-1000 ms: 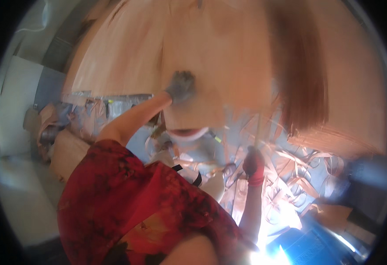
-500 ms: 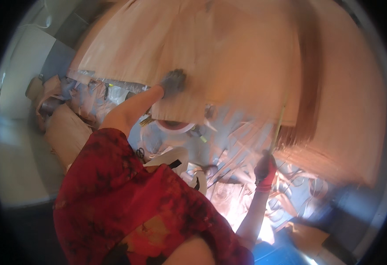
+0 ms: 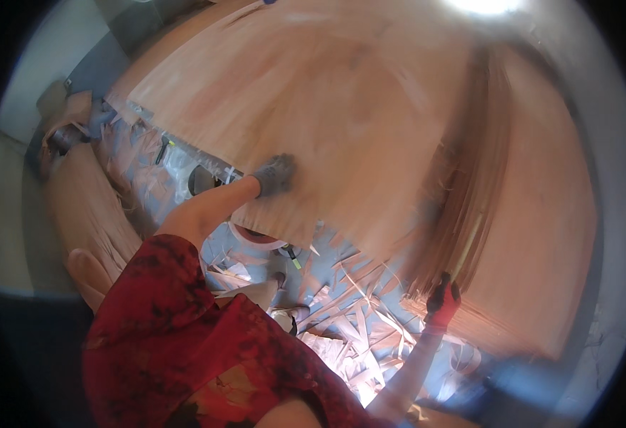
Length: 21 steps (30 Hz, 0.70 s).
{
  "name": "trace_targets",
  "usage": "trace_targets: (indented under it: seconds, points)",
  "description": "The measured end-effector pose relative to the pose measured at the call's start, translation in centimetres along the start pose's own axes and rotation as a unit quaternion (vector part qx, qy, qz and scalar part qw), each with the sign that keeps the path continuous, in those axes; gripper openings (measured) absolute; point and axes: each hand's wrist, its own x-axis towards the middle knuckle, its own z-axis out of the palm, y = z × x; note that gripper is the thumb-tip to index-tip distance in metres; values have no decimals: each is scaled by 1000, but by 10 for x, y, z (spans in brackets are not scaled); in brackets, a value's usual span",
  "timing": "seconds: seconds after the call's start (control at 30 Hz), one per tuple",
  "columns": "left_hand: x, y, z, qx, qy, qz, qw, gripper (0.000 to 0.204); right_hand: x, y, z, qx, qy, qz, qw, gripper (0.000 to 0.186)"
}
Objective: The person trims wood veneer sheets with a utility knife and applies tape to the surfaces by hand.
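A broad, thin sheet of tan wood veneer (image 3: 327, 135) spreads in front of me. My left hand (image 3: 277, 175), in a grey glove, lies on the sheet near its front edge with its fingers stretched out. To the right, my right hand (image 3: 442, 303), in a red and dark glove, is closed around the lower end of a long, thin yellowish stick (image 3: 476, 242). The stick points away from me over a pile of narrow brown veneer strips (image 3: 456, 221). Those strips lie beside the sheet, on a thick stack of veneer (image 3: 541, 214).
Veneer scraps (image 3: 356, 324) litter the grey-blue floor below the sheet. A round reddish object with a pale rim (image 3: 259, 237) shows under the front edge. Rolled veneer (image 3: 88, 214) stands at the left beside a pale wall (image 3: 6, 214).
The view has shifted, and the sheet and stack appear lower. My left hand remains on the sheet. My right hand still grips the stick, which now lies over the strips.
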Motion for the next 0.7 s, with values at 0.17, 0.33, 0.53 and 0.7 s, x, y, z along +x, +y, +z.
trace_targets:
  seconds: [0.17,0.33,0.53,0.7]
  points:
    - [-15,-15,18,2,72,34,997,67,-9,-18,-5,-20,85,-50,995,28]
    - [-14,-10,28,-26,82,-21,996,66,6,-72,-84,-166,208,-66,962,49]
    - [-45,-10,22,-87,287,-46,953,54,52,-193,-27,-546,249,-222,768,68]
    - [-123,-79,38,-330,560,-356,671,32,59,-106,110,-337,-19,-189,922,54]
